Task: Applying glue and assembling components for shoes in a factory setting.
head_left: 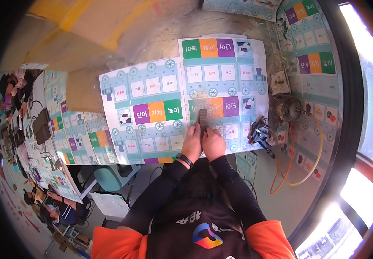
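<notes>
My left hand (191, 142) and my right hand (213, 145) are close together over the printed sheet (253, 60) on the table. Between them is a narrow, dark grey-brown piece with fine ridges across it (203, 117), its far end pointing away from me. My fingers are closed on its near end, and its exact kind cannot be made out. Around its far end the sheet's green and orange blocks look smudged with greyish dust. A dark watch (185, 160) is on my left wrist.
To the right lies a dark spray-gun-like tool (260, 134) with an orange hose (286, 168). Behind it stands a grimy metal pot (285, 108) with a yellowish hose (322, 146). Brown cardboard (96, 26) covers the far left. Several people sit at tables leftward; a teal chair (111, 178) is nearer.
</notes>
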Motion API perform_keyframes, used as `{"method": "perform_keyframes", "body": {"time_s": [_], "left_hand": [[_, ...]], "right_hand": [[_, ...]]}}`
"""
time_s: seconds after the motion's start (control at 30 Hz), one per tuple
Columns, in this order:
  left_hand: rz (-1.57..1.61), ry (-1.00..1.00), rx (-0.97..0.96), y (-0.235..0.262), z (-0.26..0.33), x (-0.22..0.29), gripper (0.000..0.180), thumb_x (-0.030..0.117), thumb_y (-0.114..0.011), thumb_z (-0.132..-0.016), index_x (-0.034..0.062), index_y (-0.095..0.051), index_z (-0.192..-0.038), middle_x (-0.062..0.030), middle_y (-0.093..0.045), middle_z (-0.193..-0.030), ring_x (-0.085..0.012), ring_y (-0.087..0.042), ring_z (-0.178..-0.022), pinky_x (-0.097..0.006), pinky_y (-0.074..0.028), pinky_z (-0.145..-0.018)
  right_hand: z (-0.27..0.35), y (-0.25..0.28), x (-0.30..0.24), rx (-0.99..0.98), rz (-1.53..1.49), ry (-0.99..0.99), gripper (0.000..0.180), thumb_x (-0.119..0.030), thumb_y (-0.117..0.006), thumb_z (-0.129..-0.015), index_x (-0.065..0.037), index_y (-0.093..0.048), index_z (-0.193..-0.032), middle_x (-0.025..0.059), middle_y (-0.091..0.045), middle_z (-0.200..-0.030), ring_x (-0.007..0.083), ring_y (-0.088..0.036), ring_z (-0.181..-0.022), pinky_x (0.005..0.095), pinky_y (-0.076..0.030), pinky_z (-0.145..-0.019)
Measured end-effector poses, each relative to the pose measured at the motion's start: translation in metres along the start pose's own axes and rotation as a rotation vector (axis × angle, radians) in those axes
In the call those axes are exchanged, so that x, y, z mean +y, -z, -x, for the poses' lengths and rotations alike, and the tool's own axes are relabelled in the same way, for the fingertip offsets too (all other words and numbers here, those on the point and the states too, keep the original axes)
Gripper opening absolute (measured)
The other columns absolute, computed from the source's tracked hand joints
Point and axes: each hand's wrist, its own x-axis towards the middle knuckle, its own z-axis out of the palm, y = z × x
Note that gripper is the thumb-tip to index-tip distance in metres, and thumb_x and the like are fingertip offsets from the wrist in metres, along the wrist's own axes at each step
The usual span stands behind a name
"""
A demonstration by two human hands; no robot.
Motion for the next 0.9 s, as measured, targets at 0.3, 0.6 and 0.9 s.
{"method": "perform_keyframes", "body": {"time_s": [0.3,0.6,0.9], "left_hand": [[0.032,0.061,0.035,0.0,-0.001,0.0,0.052,0.003,-0.057,-0.09,-0.0099,-0.047,-0.14,-0.0235,-0.055,-0.112,-0.0393,-0.058,-0.102,-0.042,-0.052,-0.087],[0.016,-0.008,0.059,-0.004,0.001,-0.005,0.049,0.002,-0.058,-0.091,-0.0057,-0.051,-0.139,-0.0207,-0.056,-0.115,-0.0376,-0.062,-0.101,-0.041,-0.054,-0.084],[0.121,-0.026,0.222,0.016,-0.033,-0.009,0.016,0.002,-0.061,-0.092,0.0048,-0.064,-0.107,-0.0123,-0.064,-0.096,-0.0314,-0.065,-0.083,-0.039,-0.053,-0.074]], "right_hand": [[-0.005,-0.003,0.005,0.105,-0.115,0.012,0.023,-0.015,-0.062,-0.09,0.0,-0.072,-0.103,0.0224,-0.069,-0.089,0.0427,-0.067,-0.082,0.0488,-0.055,-0.073],[-0.009,-0.01,0.011,0.114,-0.206,0.029,0.023,-0.013,-0.061,-0.09,0.002,-0.073,-0.104,0.0218,-0.07,-0.095,0.0406,-0.068,-0.086,0.0474,-0.055,-0.077],[-0.032,0.008,0.013,0.178,-0.293,0.091,0.02,-0.01,-0.064,-0.092,-0.005,-0.074,-0.108,0.0158,-0.07,-0.097,0.0348,-0.069,-0.081,0.0419,-0.056,-0.072]]}}
